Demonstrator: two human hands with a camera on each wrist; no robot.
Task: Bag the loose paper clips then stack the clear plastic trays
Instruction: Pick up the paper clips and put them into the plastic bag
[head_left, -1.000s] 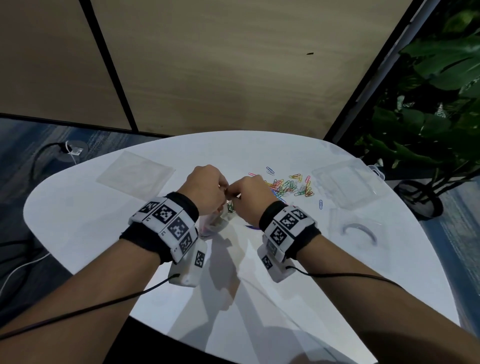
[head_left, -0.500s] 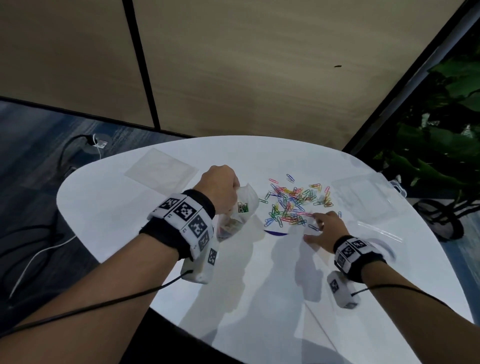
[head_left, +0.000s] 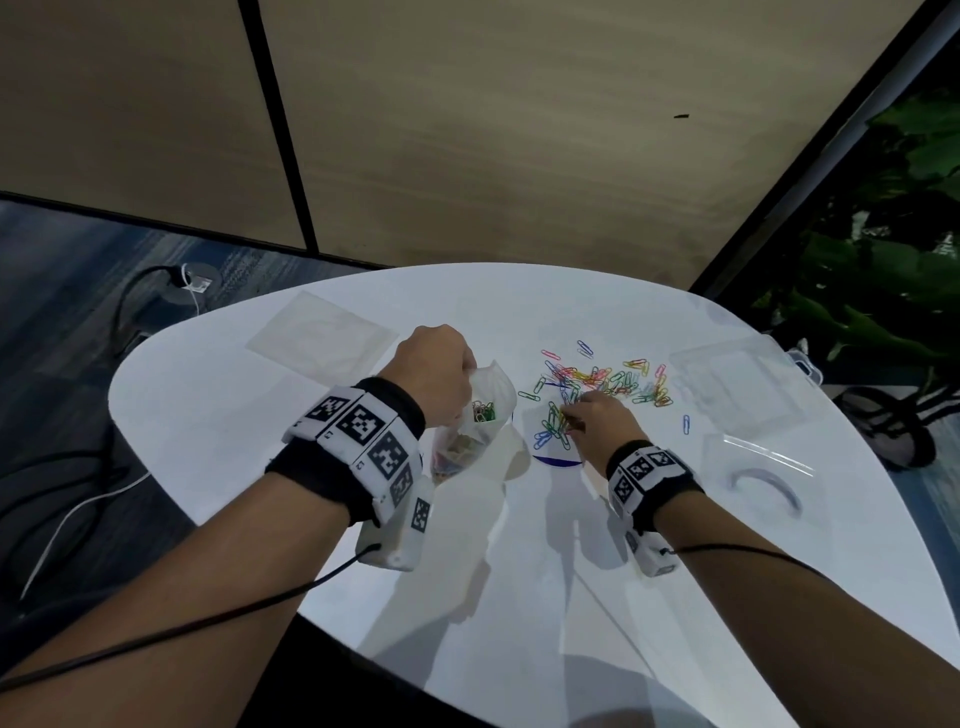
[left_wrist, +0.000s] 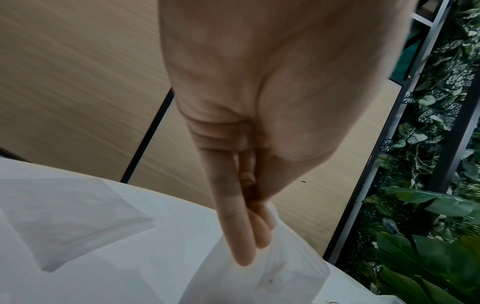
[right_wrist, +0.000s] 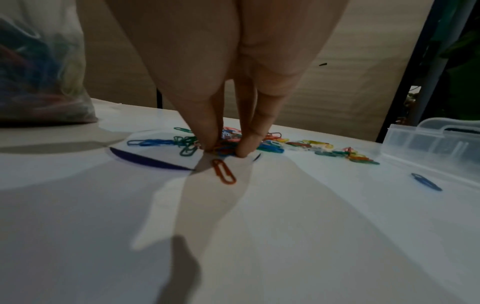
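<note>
Gathering phase, by the look of it. Left hand (head_left: 435, 366) holds the clear bag (head_left: 480, 415) upright by its rim on the worktop (head_left: 260, 441), fingers (left_wrist: 239, 230) pressed together against the thumb, pinching the plastic. Likely reason: keeps the mouth raised and facing the pile, so each batch can be dropped in. Bag already carries a good load of clips at the bottom.

Right hand (head_left: 597, 421) sits at the near edge of the loose paper clips (head_left: 602, 384), just beside the bag. Right wrist view: fingertips (right_wrist: 244, 148) planted on the worktop, drawn close around a small cluster, thumb opposite. Grip narrow, pinching several clips; whether any are lifted yet, cannot tell.

One orange clip (right_wrist: 224, 171) lies just short of the fingertips, a blue one (head_left: 685, 424) apart on the right.

Clear trays not yet stacked: one (head_left: 737, 384) beyond the pile on the right, another (head_left: 758, 470) nearer, a flat piece (head_left: 319, 335) far left.
</note>
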